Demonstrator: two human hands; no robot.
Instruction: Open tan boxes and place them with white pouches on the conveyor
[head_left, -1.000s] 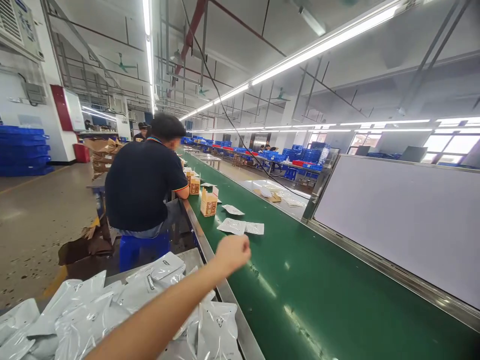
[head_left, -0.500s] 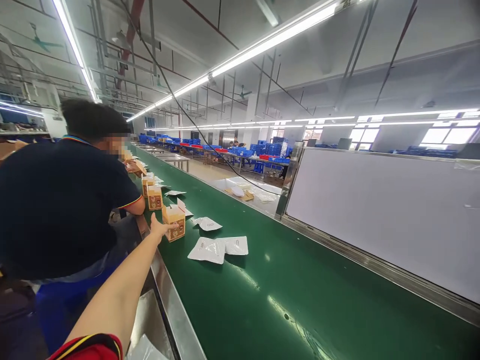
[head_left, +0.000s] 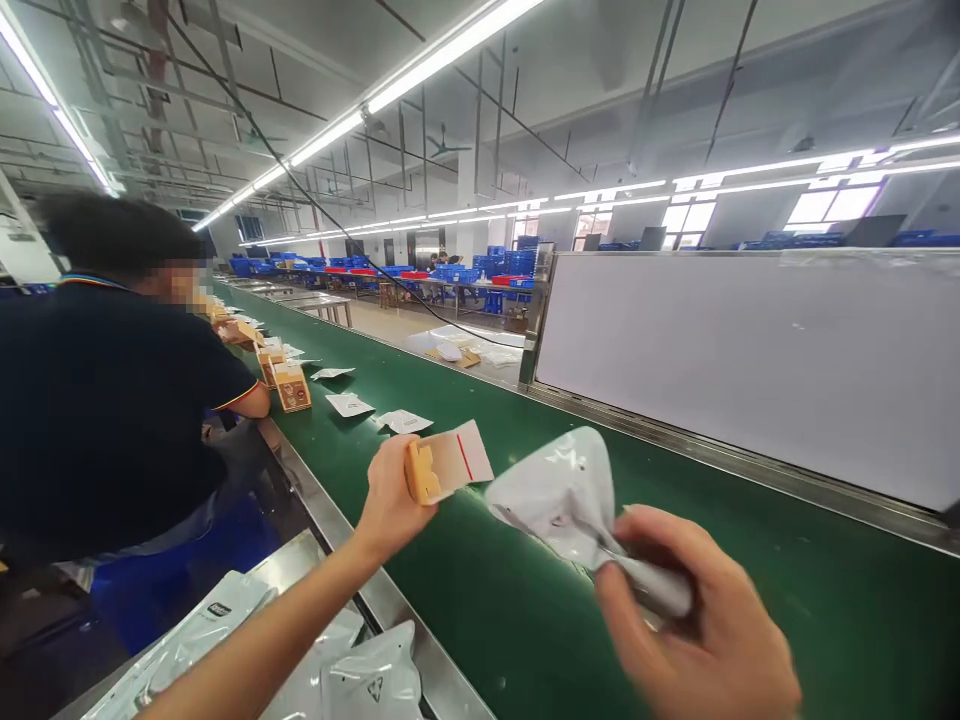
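No words or numbers can be read anywhere. A pouch [head_left: 371, 683] at the bottom edge bears a small dark triangle sign, its inside too small to make out. Another pouch [head_left: 217, 612] carries a small dark label, illegible. The boxes [head_left: 291, 386] on the belt [head_left: 480, 600] show brown print, too blurred to read.

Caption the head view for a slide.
Left hand holds an open carton, right hand a white pouch, above the green conveyor belt.

green conveyor belt [head_left: 480, 620]; tan carton [head_left: 442, 468] with white flap and 1 red stripe; glossy white pouch [head_left: 562, 495]; navy polo shirt [head_left: 97, 410], orange-trimmed sleeve.
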